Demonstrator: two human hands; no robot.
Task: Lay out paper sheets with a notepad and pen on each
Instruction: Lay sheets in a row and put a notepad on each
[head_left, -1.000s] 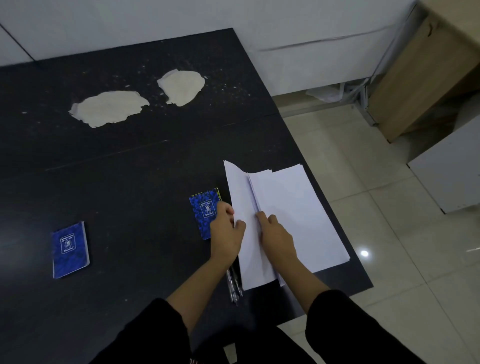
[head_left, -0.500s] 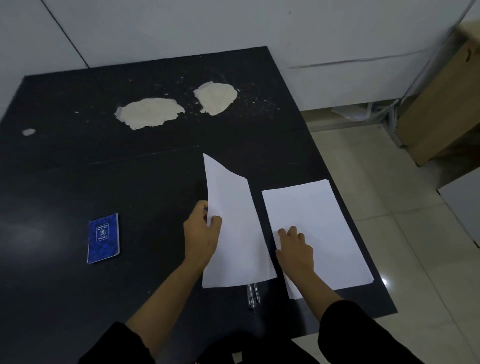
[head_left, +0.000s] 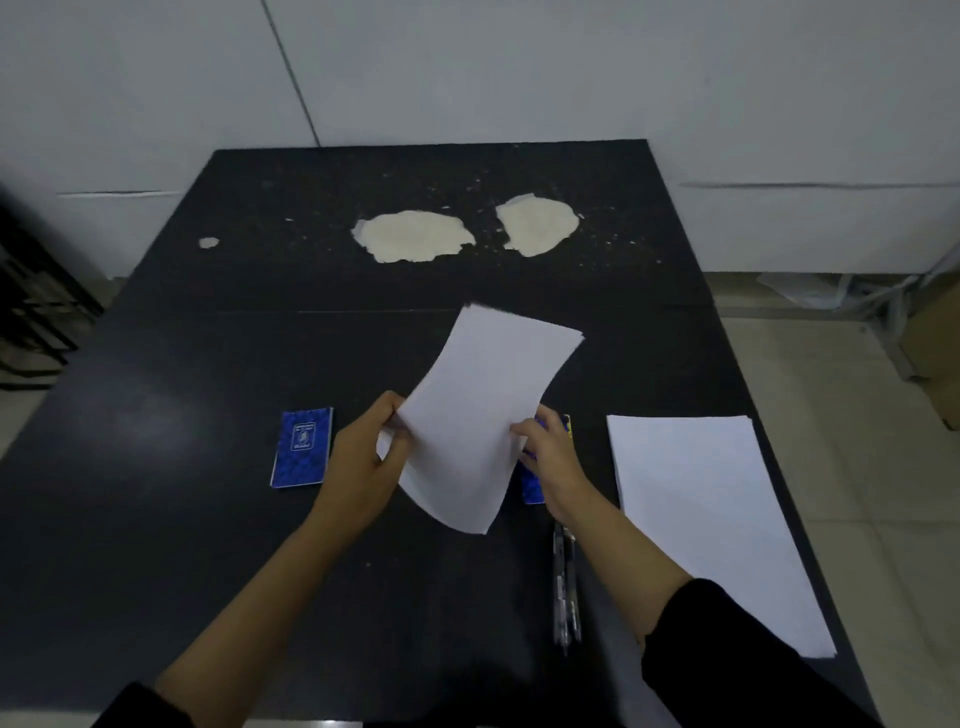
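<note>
Since a moment ago I've lifted the loose sheet (head_left: 483, 415) off the worktop (head_left: 208, 519); my left hand (head_left: 358, 467) and right hand (head_left: 550, 457) pinch its opposite edges above a half-hidden notepad (head_left: 563, 426). The paper stack (head_left: 711, 519) lies right, another notepad (head_left: 302, 447) left, pens (head_left: 565, 587) beside my right forearm.

black table (head_left: 208, 364), pale worn patches (head_left: 415, 241)

On the desk (head_left: 208, 519), one notepad (head_left: 303, 448) lies left of my hands; a second notepad (head_left: 563, 431) sits behind my right hand (head_left: 553, 462). Pens (head_left: 565, 587) lie before it, a paper stack (head_left: 711, 519) to their right. I hold a sheet (head_left: 478, 415) between the notepads.
</note>
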